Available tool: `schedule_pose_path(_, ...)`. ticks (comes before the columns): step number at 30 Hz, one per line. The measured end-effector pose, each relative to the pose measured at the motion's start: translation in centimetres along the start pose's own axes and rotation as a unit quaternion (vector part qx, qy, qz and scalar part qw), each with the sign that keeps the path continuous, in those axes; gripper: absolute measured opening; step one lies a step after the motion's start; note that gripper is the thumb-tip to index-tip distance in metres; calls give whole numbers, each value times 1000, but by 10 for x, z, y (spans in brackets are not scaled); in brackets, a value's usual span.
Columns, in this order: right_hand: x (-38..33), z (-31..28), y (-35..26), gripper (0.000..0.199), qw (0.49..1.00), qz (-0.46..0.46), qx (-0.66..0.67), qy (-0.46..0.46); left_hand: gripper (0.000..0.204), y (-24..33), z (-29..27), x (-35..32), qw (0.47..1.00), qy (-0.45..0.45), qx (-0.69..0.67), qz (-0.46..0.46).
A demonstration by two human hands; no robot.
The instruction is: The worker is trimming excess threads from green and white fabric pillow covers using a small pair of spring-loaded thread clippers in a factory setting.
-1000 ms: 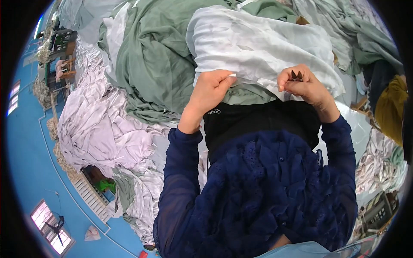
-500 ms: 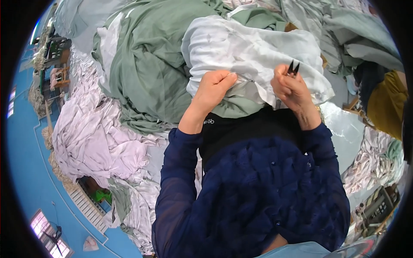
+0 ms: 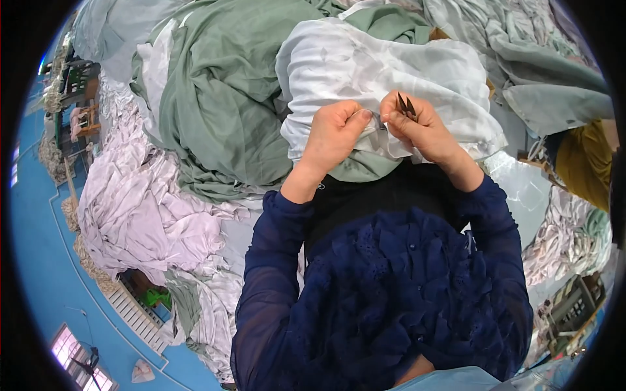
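A white cloth point(image 3: 385, 65) is bunched up in front of me, with a pale green layer point(image 3: 365, 167) showing along its near edge. My left hand point(image 3: 336, 133) is closed, thumb against forefinger, pinching what looks like the edge of the white cloth; the exact spot is mostly covered by the fingers. Close to its right, my right hand point(image 3: 427, 129) is closed around small thread snips point(image 3: 405, 105), whose dark pointed blades stick up apart past the fingers. The right thumb and forefinger meet near the left fingertips; whether they pinch something thin there cannot be made out.
A large heap of green fabric point(image 3: 228, 98) lies to the left, with pale pink fabric point(image 3: 150, 208) beyond it. More grey-green cloth point(image 3: 554, 104) is piled at the far right, near a mustard-coloured cloth point(image 3: 583, 156). A blue floor point(image 3: 45, 260) shows at the left rim.
My right hand has moved left, carrying the thread snips, and now nearly touches my left hand. The left hand has shifted slightly to the right.
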State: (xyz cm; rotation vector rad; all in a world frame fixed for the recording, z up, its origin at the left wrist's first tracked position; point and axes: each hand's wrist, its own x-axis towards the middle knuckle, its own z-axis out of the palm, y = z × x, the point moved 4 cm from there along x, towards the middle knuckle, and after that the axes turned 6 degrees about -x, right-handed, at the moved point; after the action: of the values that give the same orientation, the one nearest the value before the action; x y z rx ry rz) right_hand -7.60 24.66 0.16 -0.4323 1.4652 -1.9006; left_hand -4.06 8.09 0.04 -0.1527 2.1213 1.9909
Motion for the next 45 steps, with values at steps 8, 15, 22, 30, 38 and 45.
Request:
schedule_pose_path(8,-7,-48,-9,10,970,-34,-231,61,21,-7,-15,2,997,65,-13,33)
schedule_pose_path(15,-12,-33,-32,14,927,-44,-368,63,23,-4,-15,4,995,59,-76,-20)
schedule_pose_path(22,-23,-58,-24,27,802,-29,-596,5,23,-1,-15,2,996,60,-58,-26)
schedule_pose_path(30,-44,-75,-27,23,898,52,-438,-9,12,48,1,-29,909,189,227,294)
schedule_pose_path(38,-69,-41,-26,24,987,65,-144,32,30,8,92,-59,906,-124,-307,-265)
schedule_pose_path(45,-86,-28,-8,26,981,169,-35,93,23,-4,98,-48,958,-40,-259,-118)
